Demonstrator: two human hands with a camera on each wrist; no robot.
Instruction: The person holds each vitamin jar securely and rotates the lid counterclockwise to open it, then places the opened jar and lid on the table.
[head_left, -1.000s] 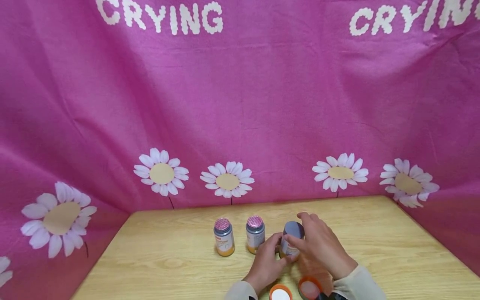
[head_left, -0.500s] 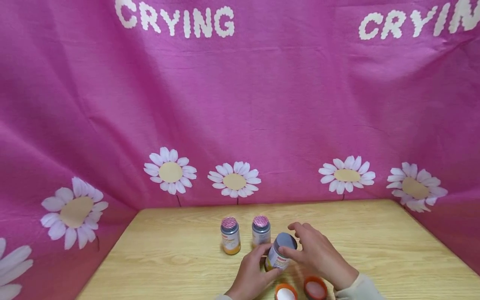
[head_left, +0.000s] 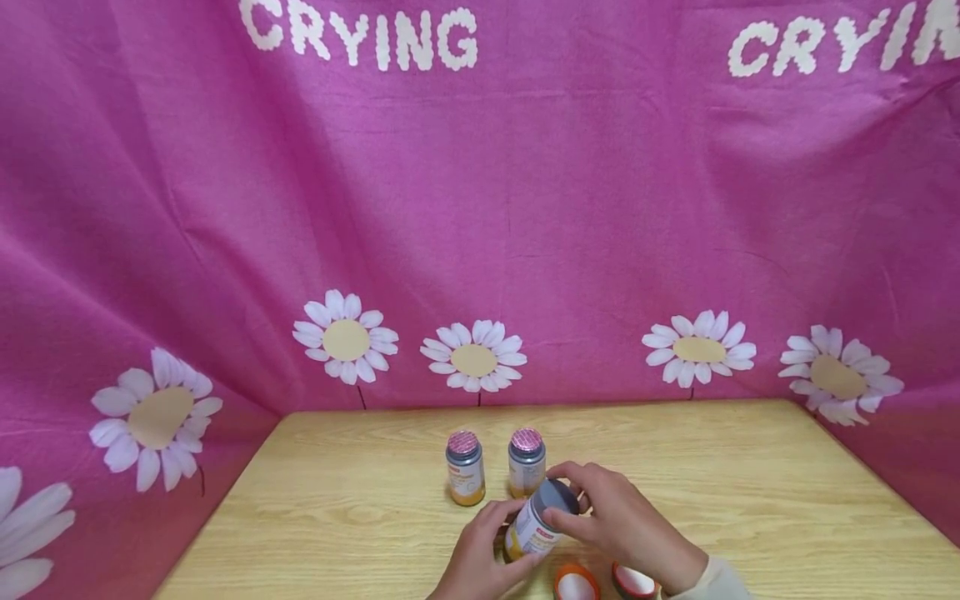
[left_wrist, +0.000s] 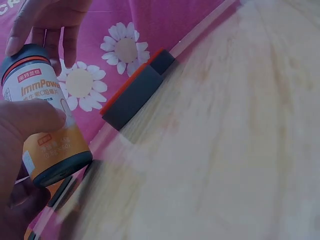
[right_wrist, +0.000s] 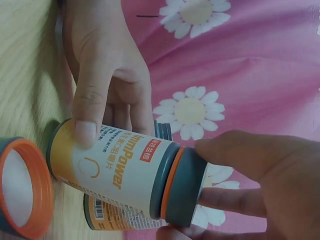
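Observation:
My left hand (head_left: 480, 557) grips a supplement bottle (head_left: 529, 535) by its lower body, its thumb lying across the label in both wrist views. The bottle leans to the right, its dark grey cap (right_wrist: 186, 192) seated on top with an orange band showing below. Around that cap my right hand (head_left: 626, 521) has its thumb on one side and fingers on the other. Two more bottles stand upright behind, a left one (head_left: 466, 477) and a right one (head_left: 527, 468), both capless with pink foil seals on their mouths.
Two loose caps with orange rims, a left cap (head_left: 576, 582) and a right cap (head_left: 634, 581), lie on the wooden table (head_left: 360, 517) near its front. A pink cloth (head_left: 570, 208) with daisies hangs behind and along the sides.
My left hand has brought the bottle left and nearer to me, tilting it more. My right fingers, spread half a second ago, have come in around the cap. The head view has shifted slightly.

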